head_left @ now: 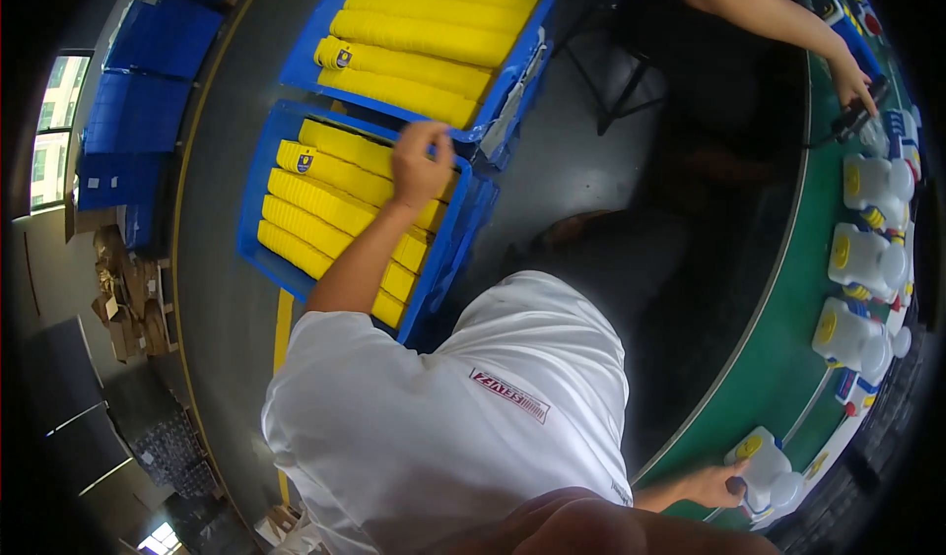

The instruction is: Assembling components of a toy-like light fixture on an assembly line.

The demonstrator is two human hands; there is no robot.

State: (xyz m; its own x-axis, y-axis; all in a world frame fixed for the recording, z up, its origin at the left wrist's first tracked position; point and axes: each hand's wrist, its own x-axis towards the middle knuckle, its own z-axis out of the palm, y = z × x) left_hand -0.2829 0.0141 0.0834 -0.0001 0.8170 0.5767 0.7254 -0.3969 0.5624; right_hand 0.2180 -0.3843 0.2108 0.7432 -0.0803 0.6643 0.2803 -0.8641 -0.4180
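Note:
My left hand is over the upper right part of the nearer blue crate, with its fingers curled together. Whatever may be in them is hidden. Long rows of thin, tightly stacked yellow pieces fill this crate; one end piece shows a dark emblem. At the lower right, my right hand holds the side of a white plastic container on the green bench. This container has a yellow disc on its body and a rounded white end.
A second blue crate with yellow rows stands beyond the nearer one. Several similar white containers line the bench's right side. A co-worker's hand holds a dark tool at the far bench end. A black stool stands between.

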